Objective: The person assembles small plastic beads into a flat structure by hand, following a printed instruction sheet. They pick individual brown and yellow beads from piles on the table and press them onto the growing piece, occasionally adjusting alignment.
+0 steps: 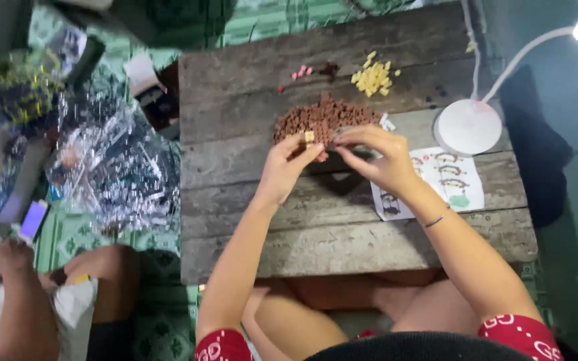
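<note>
Between both hands sits a small yellow brick [309, 136].

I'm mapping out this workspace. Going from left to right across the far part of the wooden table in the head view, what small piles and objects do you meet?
Pink pieces → brown pile, with the left hand and right hand just in front of it → yellow pieces → white lamp base.

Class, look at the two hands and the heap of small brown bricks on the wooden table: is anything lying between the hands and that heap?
Nothing visible does. The left hand and right hand sit right at the near edge of the brown bricks, with only bare table around. The left fingers pinch a small tan piece.
</note>
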